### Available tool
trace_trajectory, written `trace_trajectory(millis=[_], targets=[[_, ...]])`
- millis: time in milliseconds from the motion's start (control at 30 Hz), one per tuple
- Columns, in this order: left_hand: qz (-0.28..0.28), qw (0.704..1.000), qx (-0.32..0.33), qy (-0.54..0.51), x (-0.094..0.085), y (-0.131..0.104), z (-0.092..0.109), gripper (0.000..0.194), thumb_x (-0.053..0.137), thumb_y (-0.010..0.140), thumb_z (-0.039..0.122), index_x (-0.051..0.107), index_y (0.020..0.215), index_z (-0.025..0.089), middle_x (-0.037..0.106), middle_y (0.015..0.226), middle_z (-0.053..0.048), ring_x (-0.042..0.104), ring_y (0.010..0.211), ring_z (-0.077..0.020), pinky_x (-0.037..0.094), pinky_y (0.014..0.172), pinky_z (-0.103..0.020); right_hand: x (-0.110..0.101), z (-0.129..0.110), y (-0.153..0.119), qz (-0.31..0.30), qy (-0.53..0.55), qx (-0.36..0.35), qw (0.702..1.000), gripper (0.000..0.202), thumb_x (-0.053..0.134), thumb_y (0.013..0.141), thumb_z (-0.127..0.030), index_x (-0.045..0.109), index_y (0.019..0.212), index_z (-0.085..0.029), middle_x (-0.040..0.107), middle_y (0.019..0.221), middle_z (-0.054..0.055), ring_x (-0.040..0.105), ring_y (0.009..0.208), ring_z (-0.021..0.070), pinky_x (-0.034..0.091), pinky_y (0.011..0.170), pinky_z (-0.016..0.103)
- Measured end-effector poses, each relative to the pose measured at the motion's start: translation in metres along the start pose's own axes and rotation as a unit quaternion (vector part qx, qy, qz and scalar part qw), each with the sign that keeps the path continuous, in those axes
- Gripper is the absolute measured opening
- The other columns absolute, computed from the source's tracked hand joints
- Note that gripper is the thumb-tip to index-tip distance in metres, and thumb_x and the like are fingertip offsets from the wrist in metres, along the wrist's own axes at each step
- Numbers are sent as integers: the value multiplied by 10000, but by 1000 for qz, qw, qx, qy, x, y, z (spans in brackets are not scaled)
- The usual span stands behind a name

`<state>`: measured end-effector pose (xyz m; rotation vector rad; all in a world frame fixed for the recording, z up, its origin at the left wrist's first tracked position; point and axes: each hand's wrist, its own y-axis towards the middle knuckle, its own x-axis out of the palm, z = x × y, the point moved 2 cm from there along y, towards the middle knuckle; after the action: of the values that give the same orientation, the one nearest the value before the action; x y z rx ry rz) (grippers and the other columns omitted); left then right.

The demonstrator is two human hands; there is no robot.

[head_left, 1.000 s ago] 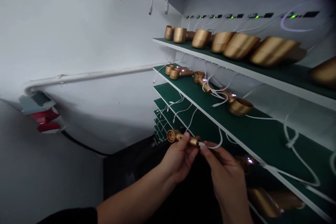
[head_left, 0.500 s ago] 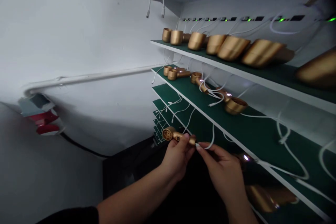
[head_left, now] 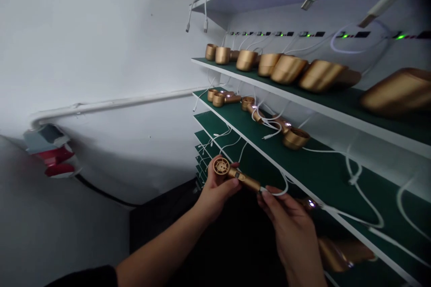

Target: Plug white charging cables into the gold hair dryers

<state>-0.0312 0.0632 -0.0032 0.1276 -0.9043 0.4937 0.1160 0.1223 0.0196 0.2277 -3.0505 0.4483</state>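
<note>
My left hand (head_left: 217, 188) is closed round a gold handheld device (head_left: 247, 181) shaped like a small hair dryer. Its round slotted head faces me, and a small dark display shows on its handle. At the handle's lower end, my right hand (head_left: 286, 215) pinches the plug of a white charging cable (head_left: 283, 186). The plug meets the handle end; how deep it sits is hidden by my fingers. The cable loops back toward the shelf beside my hands.
Several like gold devices stand on the upper shelf (head_left: 235, 69) and lie on the green shelf (head_left: 336, 179) below, some with lights on. Loose white cables hang from the shelf edges. Two plugs dangle close at top right. A red and grey socket (head_left: 55, 154) is on the left wall.
The device has turned so its slotted head faces me more, and my left hand now sits nearer the head. My right hand has shifted slightly right and down with the cable plug.
</note>
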Motion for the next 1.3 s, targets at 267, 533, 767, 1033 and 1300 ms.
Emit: trace_trajectory(millis=[267, 533, 767, 1033, 1300], targets=[[-71, 985, 31, 153, -14, -1, 21, 431, 776, 720, 120, 516, 1049, 223, 650, 1101, -60, 633, 962, -167, 490, 858, -266, -5, -2, 2, -21, 39, 13, 999, 416, 844, 633, -366, 671, 974, -200, 705, 969, 1, 654, 886, 137, 549, 802, 167], [-87, 982, 21, 169, -27, -1, 31, 423, 789, 709, 123, 521, 1024, 210, 668, 999, -41, 623, 877, -143, 477, 802, -239, 8, 1, -6, -42, 56, 36, 997, 359, 853, 605, -392, 690, 859, -197, 715, 897, 6, 651, 893, 147, 556, 817, 209], [32, 989, 19, 145, -61, 13, 61, 447, 804, 707, 208, 519, 1051, 224, 669, 928, -8, 660, 842, -157, 497, 764, -227, 5, -6, -8, 30, 137, 12, 990, 384, 864, 571, -394, 624, 785, -185, 696, 812, 7, 669, 865, 184, 574, 806, 269], [2, 956, 50, 288, -57, 4, 103, 362, 792, 723, 175, 551, 991, 210, 669, 941, -32, 618, 844, -152, 474, 750, -220, -35, -48, -34, 33, -56, 73, 995, 675, 802, 602, -557, 581, 1184, -296, 597, 1270, 59, 596, 1105, 269, 611, 709, 274], [-54, 971, 38, 229, 0, -29, 58, 398, 797, 723, 172, 522, 1000, 247, 650, 1004, -10, 598, 885, -142, 461, 784, -239, -23, -71, -38, 135, 204, 172, 954, 275, 786, 661, -343, 685, 896, -242, 658, 1137, 50, 630, 993, 182, 574, 612, 182]])
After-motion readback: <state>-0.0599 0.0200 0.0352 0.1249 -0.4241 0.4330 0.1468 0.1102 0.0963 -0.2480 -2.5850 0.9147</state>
